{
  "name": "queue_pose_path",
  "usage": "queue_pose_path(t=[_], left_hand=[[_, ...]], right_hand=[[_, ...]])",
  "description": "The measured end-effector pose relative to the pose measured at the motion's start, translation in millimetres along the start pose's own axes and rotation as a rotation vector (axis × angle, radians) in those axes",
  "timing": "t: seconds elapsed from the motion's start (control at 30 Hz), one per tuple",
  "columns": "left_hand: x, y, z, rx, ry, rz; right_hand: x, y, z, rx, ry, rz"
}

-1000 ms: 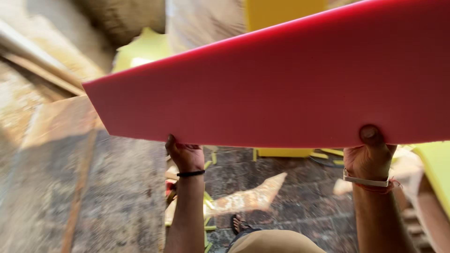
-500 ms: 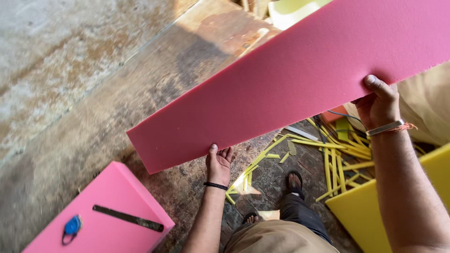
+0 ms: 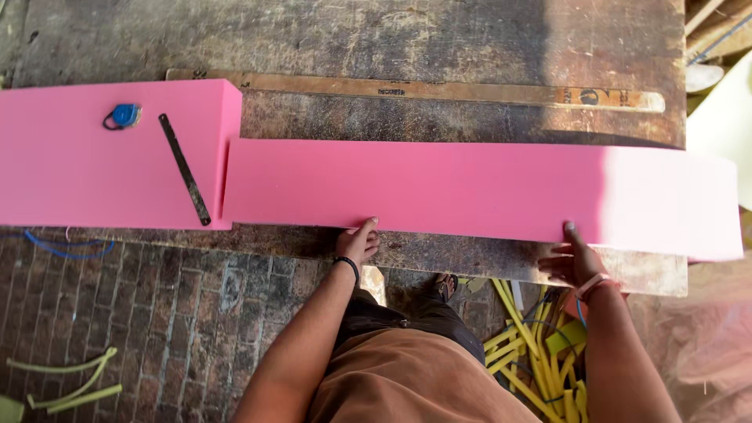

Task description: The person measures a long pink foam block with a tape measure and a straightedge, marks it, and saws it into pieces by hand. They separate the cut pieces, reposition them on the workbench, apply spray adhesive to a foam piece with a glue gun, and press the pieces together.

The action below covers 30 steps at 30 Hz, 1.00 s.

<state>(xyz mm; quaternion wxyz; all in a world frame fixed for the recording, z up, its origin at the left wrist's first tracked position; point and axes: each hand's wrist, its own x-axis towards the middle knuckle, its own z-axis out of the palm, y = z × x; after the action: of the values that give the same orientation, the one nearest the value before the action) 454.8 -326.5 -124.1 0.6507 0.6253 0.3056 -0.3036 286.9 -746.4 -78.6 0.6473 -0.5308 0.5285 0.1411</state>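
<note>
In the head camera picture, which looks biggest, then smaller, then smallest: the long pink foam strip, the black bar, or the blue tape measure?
1. Long pink foam strip, held by both hands at its near edge.
2. Black bar.
3. Blue tape measure.

Bench behind foam strip (image 3: 439,188) open till ruler (image 3: 415,90); pink block (image 3: 102,164) blocks left, prob. touching.

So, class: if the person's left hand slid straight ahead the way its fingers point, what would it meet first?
The left hand already touches the near edge of the long pink foam slab; straight on, it would press into that foam. Beyond lies the long wooden ruler, probably unreachable.
</note>
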Motion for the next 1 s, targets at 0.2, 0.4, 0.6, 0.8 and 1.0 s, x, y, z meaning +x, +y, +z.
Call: queue_pose_path(t=[0.2,0.4,0.6,0.8,1.0], left_hand=[[-40.7,19.7,-11.5,0.414,0.196,0.029],[-25.1,40.5,-38.7,0.508,0.268,0.26],[8.9,56.7,-111.1,0.274,0.346,0.386],[52.9,105.7,-235.2,0.405,0.776,0.741],[119.3,165.5,-329.6,0.81,1.048,0.843]], right_hand=[[-3.2,-17.2,-13.9,-0.593,-0.108,-0.043],[-12.1,-63.5,141.0,-0.806,-0.335,-0.565],[-51.5,-110.0,274.5,-0.883,-0.571,-0.792],[-71.8,-105.8,392.8,-1.045,-0.552,-0.84],[-55.0,-96.3,511.0,-0.985,-0.475,-0.784]])
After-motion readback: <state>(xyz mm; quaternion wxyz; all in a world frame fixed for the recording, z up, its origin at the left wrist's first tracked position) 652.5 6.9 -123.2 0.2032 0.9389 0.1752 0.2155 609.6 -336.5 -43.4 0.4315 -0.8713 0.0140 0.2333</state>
